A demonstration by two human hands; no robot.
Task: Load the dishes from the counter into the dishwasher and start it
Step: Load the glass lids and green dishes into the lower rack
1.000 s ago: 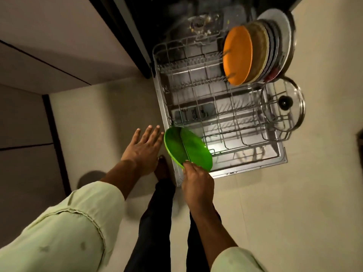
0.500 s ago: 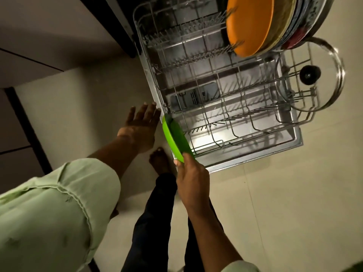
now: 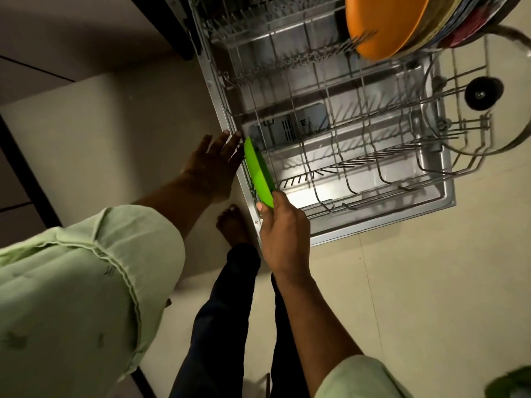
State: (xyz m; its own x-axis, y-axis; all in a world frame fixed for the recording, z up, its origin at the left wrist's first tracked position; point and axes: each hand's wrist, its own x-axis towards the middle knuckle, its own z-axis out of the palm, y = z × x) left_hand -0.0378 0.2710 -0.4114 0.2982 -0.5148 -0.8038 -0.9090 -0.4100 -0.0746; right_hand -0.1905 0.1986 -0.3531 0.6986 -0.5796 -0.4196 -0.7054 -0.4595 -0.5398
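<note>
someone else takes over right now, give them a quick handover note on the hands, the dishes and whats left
Right hand: grips the green plate by its near rim, on edge at the near left corner of the lower rack; not released.
Left hand: open, fingers spread beside the rack's left edge; contact unclear.
Done: orange plate and other plates stand at the far right; glass lid sits on the right side.
Left: seat the green plate, let go, push the rack in, close, start. Counter not in view.

Dim warm light; bright glare on dishwasher door (image 3: 310,196); wire shadows; wide-angle bending, soft blur at edges.
</note>
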